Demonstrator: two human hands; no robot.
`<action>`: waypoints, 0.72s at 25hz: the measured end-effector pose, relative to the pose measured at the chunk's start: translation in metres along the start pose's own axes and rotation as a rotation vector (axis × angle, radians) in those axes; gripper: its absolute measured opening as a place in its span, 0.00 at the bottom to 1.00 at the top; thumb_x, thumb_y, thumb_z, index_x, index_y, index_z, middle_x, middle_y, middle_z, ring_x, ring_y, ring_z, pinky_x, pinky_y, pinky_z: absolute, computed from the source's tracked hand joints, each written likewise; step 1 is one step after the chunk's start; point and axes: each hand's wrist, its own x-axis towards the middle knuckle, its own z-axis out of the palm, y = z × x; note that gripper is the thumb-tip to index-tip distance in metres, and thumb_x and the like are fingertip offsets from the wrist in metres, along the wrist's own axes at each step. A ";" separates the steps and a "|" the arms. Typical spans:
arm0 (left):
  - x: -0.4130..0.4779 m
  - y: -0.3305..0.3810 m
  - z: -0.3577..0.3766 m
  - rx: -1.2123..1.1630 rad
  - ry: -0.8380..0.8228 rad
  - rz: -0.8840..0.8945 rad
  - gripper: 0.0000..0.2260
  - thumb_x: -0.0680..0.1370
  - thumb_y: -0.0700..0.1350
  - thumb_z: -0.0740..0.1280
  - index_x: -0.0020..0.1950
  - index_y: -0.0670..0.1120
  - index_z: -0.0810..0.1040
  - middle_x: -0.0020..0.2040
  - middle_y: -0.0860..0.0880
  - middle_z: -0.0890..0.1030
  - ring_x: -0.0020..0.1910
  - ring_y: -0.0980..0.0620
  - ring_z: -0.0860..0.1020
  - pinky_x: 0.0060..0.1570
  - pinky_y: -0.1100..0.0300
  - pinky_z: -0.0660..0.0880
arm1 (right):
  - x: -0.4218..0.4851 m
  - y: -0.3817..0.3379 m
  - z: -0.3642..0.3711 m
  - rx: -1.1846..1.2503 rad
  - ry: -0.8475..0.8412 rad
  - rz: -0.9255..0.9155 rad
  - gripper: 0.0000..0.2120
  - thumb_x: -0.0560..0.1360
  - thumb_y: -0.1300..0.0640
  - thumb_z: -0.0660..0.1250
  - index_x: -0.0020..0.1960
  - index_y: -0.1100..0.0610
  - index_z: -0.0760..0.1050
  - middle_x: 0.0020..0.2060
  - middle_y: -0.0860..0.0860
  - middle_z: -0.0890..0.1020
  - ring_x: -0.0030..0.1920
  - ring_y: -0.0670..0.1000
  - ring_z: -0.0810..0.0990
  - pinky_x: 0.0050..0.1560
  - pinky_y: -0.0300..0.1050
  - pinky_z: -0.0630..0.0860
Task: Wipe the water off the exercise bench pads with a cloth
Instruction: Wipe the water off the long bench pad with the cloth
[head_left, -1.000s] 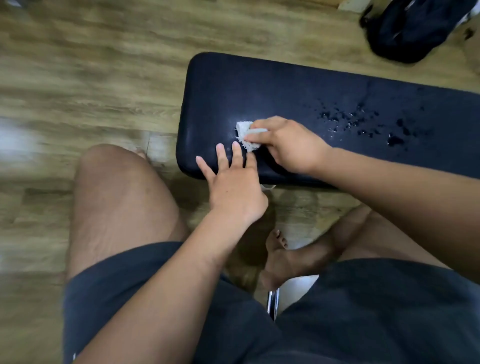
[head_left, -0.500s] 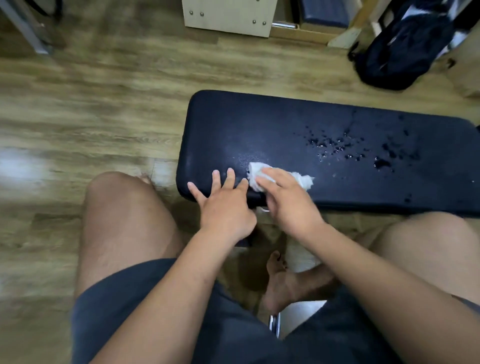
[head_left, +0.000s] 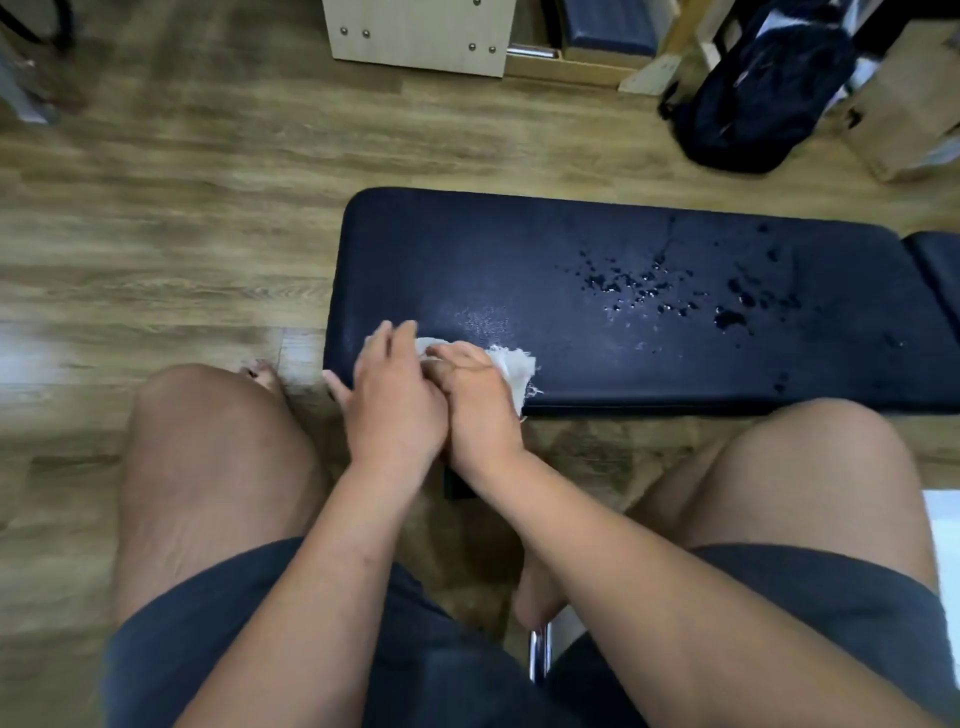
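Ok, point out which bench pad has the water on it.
The long pad under the cloth: droplets speckle its right half. The pad at the right edge shows none.

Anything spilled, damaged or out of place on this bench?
Yes: water droplets lie scattered, unwiped, on the right half of the bench pad. The white cloth, held by the right hand at the pad's near-left edge, looks frayed.

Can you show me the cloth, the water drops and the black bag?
cloth (head_left: 515, 365): head view, on its frayed white edge.
water drops (head_left: 641, 285): head view, middle of the droplet cluster.
black bag (head_left: 763, 88): head view, middle of its front.
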 end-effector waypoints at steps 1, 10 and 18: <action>0.003 -0.001 -0.002 0.021 0.030 -0.009 0.24 0.78 0.42 0.60 0.74 0.49 0.66 0.76 0.48 0.65 0.76 0.48 0.60 0.73 0.33 0.44 | 0.000 -0.001 -0.001 -0.039 -0.053 -0.079 0.12 0.69 0.61 0.64 0.50 0.57 0.82 0.48 0.50 0.82 0.52 0.50 0.75 0.56 0.45 0.72; -0.022 0.034 0.035 0.348 -0.247 0.349 0.27 0.80 0.49 0.59 0.78 0.54 0.56 0.81 0.45 0.47 0.79 0.38 0.40 0.73 0.31 0.41 | -0.057 0.142 -0.111 -0.222 0.345 0.372 0.12 0.69 0.61 0.66 0.50 0.55 0.83 0.49 0.54 0.84 0.52 0.58 0.79 0.55 0.43 0.72; -0.023 0.019 0.040 0.465 -0.177 0.360 0.28 0.80 0.48 0.59 0.78 0.58 0.53 0.81 0.51 0.47 0.80 0.45 0.42 0.66 0.25 0.35 | -0.037 0.061 -0.045 -0.317 0.115 0.396 0.15 0.72 0.54 0.58 0.54 0.47 0.78 0.58 0.48 0.77 0.56 0.53 0.70 0.54 0.44 0.69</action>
